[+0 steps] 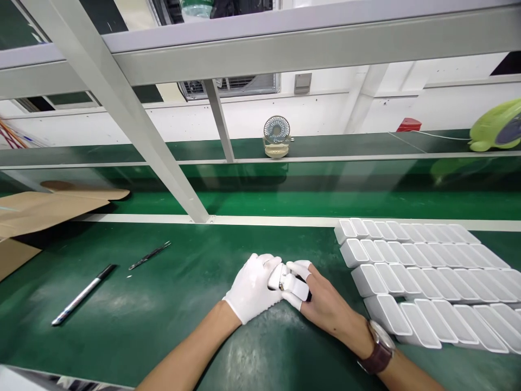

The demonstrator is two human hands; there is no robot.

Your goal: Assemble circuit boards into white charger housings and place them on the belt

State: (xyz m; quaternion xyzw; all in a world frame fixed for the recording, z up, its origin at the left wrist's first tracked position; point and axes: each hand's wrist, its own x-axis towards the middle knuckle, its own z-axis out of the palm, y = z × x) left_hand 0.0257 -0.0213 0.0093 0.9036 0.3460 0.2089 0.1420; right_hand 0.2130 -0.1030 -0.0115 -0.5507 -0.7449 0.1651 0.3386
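Observation:
My left hand [251, 289], in a white glove, closes around one end of a small white plastic part [296, 288]. On the other side my right hand [330, 305], with white covers on several fingertips, grips the same part between thumb and fingers. The part looks like two joined white pieces, with something dark along its right edge. Its exact kind is not clear, and the fingers hide some of it. Both hands meet just above the green table [163, 331]. A watch with a brown strap [376, 347] is on my right wrist.
Rows of white rectangular boxes [388, 315] stand on the right. Tweezers [150, 256] and a silver-and-black pen [83, 295] lie on the left, near cardboard [52, 209]. A slanted grey post [150, 130] rises behind. A small fan [277, 136] sits on the back shelf.

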